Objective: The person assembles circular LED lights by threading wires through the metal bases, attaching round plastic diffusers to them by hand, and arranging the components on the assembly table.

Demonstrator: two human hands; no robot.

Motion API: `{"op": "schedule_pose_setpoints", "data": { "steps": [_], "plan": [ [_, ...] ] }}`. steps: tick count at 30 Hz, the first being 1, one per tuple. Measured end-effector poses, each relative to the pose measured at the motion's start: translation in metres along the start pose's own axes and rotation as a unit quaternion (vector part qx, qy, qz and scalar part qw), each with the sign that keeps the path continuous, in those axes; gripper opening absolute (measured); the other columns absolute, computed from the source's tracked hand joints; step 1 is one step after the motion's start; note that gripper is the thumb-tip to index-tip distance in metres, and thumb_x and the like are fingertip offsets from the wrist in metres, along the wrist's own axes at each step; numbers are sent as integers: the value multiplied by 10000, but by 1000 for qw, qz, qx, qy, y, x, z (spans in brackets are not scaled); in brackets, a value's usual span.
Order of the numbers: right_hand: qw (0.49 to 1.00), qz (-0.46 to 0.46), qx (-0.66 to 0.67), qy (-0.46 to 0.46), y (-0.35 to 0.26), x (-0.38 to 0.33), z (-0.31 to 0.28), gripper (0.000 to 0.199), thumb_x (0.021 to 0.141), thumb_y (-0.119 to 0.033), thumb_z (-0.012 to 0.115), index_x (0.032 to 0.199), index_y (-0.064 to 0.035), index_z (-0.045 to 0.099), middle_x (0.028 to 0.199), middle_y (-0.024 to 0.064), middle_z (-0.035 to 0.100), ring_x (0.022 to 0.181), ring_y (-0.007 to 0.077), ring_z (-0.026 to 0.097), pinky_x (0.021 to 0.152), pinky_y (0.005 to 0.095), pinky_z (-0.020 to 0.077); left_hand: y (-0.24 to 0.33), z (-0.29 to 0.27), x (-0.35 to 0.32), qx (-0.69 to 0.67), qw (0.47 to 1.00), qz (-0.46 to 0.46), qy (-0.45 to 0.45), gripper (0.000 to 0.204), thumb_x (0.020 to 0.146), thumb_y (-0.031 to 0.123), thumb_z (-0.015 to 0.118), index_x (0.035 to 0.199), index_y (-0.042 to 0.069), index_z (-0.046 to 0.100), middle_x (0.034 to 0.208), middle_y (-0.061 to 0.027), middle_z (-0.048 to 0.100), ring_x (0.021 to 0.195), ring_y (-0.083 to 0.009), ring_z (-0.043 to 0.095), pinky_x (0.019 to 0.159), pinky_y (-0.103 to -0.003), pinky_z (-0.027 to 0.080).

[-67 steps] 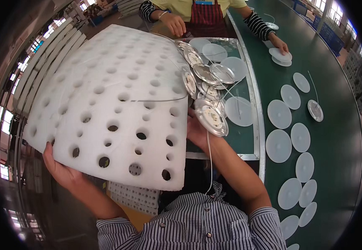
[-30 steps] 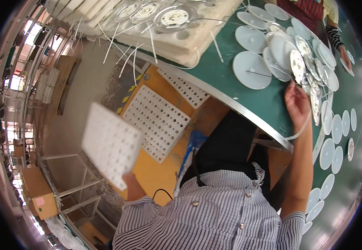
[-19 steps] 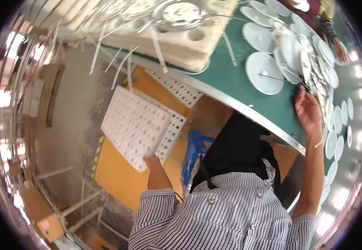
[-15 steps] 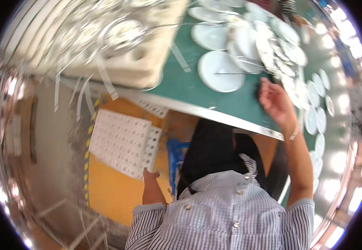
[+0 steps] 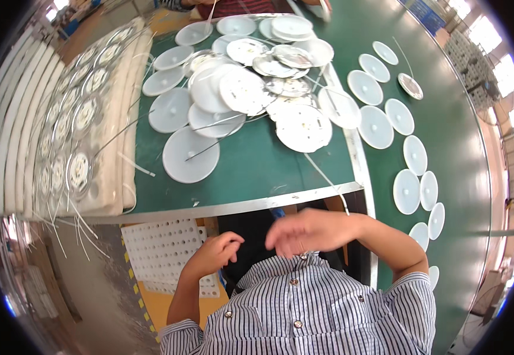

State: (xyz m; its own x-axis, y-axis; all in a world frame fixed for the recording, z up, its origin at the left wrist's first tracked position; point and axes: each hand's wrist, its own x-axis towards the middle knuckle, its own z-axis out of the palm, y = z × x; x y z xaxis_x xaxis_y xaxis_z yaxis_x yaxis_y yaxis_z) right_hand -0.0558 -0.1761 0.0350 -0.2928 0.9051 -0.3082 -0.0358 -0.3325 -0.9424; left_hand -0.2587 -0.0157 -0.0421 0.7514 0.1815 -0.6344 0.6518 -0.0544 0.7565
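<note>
My left hand (image 5: pixel 214 254) is held in front of my body, below the table edge. Its fingers are loosely bent and a little apart, and I see nothing in them. Across from it, my right hand (image 5: pixel 313 231) is also in front of my shirt. The fingers stretch toward the left, slightly blurred, with nothing visible in them. Nearest to the right hand, a white strip (image 5: pixel 327 182) hangs over the table edge from a round white board (image 5: pixel 303 128). That board lies at the front of a heap of white discs and round boards on the green table (image 5: pixel 257 171).
Foam trays (image 5: pixel 118 124) holding round silvery parts with wires stand at the left, beside stacked white trays (image 5: pixel 8 130). More white discs (image 5: pixel 407 190) lie on the green surface (image 5: pixel 452 195) at right. Perforated white panels (image 5: pixel 162 251) rest below the table. Another person's sleeve (image 5: pixel 233 8) shows opposite.
My right hand has come off the table, back toward my body. The left hand has risen from beside the perforated panels toward my middle. The view has swung right.
</note>
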Motion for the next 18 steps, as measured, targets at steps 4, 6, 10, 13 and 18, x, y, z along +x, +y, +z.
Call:
{"op": "schedule_pose_setpoints", "data": {
  "steps": [4,6,10,13,18],
  "plan": [
    [979,-16,-199,-43,1,-52,2,362,853,-246,510,1101,13,469,912,143,568,834,260,573,717,326,469,91,12,26,30,964,261,27,185,793,75,525,973,38,541,723,-52,573,580,-89,502,515,-211,413],
    [972,-42,-232,-13,5,-74,3,375,849,-258,517,1105,12,467,927,151,563,846,274,569,723,337,468,138,24,51,266,855,407,179,356,708,21,577,1057,53,514,956,-105,554,827,-195,544,686,-279,447],
    [971,-23,-222,83,1,-119,9,376,840,-266,519,1095,6,464,956,156,559,876,297,555,741,364,451,173,36,105,501,696,452,244,564,639,-20,565,1181,70,438,1214,-147,418,1140,-327,377,911,-385,346],
    [964,-7,-222,144,6,-145,11,383,833,-269,521,1087,9,453,953,162,563,886,309,547,754,382,439,164,31,120,521,702,426,232,476,715,-54,455,1178,59,450,1242,-155,412,1156,-328,380,925,-396,342],
    [959,-2,-215,185,30,-163,18,363,827,-250,531,1090,-7,474,952,141,566,865,291,553,742,361,442,174,16,112,528,668,460,252,369,780,-10,450,1140,54,492,1122,-162,502,1027,-280,504,865,-350,399]
  ]
}}
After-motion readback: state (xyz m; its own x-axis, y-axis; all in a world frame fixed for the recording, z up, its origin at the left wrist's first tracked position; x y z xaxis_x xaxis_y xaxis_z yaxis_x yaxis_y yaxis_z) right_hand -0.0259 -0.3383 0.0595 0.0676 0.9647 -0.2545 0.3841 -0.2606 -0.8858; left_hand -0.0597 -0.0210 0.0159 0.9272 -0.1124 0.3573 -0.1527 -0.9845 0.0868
